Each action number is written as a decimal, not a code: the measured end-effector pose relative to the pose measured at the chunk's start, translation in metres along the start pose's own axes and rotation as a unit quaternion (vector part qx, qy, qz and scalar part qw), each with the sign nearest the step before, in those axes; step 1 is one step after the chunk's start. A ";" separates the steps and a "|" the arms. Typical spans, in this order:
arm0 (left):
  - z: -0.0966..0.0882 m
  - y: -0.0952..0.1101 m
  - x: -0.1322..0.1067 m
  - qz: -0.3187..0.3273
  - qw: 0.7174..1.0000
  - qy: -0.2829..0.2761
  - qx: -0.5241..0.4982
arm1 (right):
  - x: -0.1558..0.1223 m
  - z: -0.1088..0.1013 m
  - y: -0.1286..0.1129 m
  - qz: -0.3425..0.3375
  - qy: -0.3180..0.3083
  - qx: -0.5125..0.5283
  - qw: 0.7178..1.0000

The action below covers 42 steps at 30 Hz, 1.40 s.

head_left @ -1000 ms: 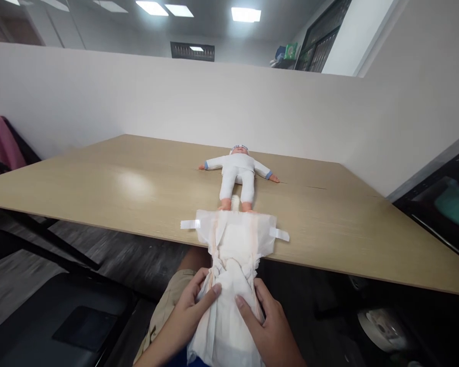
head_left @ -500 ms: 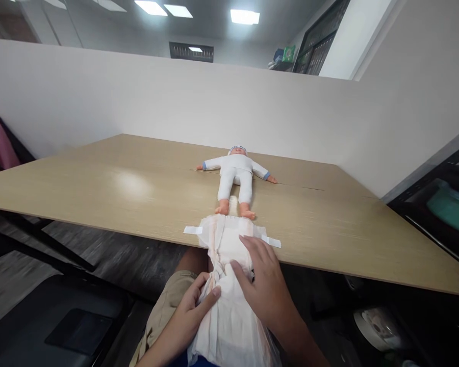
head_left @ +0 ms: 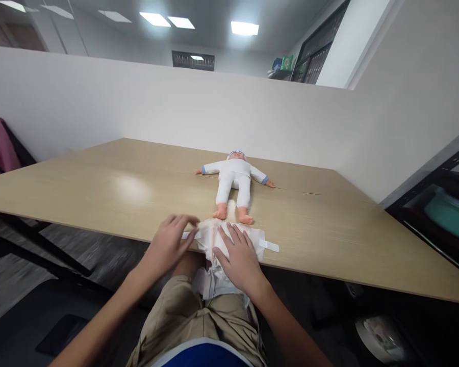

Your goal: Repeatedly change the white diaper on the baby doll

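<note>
A white disposable diaper (head_left: 258, 239) lies unfolded over the table's front edge, its lower part hanging down onto my lap. A white fastening tab (head_left: 271, 246) sticks out from its right side; the left tab is partly hidden by my fingers. My right hand (head_left: 239, 257) rests flat on the diaper's upper part, fingers spread. At the upper left corner, my left hand (head_left: 172, 237) has its thumb and curled fingers closed on the diaper's edge. Just beyond the diaper, a baby doll (head_left: 234, 173) in white clothes lies on its back, feet towards me.
The wooden table (head_left: 99, 178) runs up to a white partition wall. A dark chair (head_left: 30, 316) stands at the lower left, with a flat dark object on it. At the right is a black rack (head_left: 436, 204) holding something green. Pink cloth (head_left: 0, 142) hangs at the left.
My left hand has moved up and left from the diaper's lower part to its upper left corner. My right hand has shifted left and flattened on it. The lower part has dropped onto my lap.
</note>
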<state>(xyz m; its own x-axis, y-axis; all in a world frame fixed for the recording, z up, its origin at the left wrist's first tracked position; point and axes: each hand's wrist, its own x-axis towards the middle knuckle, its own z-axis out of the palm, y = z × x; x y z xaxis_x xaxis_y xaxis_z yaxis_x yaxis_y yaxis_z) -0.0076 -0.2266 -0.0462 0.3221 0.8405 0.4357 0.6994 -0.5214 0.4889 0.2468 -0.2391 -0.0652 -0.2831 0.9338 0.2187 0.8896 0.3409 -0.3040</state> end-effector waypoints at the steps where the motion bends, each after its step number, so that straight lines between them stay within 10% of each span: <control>1: -0.003 -0.004 0.025 0.034 0.999 0.012 0.036 | 0.000 0.000 0.000 -0.001 0.001 0.000 1.000; 4: 0.004 -0.014 0.101 0.111 0.981 0.005 0.161 | 0.001 0.000 0.001 -0.002 0.007 -0.001 1.000; 8: 0.040 -0.024 0.176 0.253 0.923 -0.140 0.254 | -0.001 0.004 0.007 -0.012 0.019 0.011 1.000; 18: 0.083 -0.015 0.238 0.484 0.837 -0.214 0.138 | -0.002 0.017 0.026 -0.055 0.043 0.038 0.997; 30: 0.036 0.019 0.293 0.364 0.892 -0.196 -0.180 | 0.043 0.006 0.057 -0.097 -0.043 0.014 0.994; 42: -0.005 0.032 0.340 0.235 0.916 -0.155 -0.284 | 0.185 0.017 0.096 -0.060 -0.041 -0.031 0.997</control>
<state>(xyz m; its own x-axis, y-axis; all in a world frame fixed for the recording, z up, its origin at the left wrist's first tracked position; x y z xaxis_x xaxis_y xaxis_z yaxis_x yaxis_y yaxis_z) 0.1210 0.0422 0.1211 0.7303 0.4584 0.5064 0.0198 -0.7552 0.6552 0.2738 -0.0313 -0.0700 -0.4141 0.8936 0.1733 0.8675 0.4451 -0.2220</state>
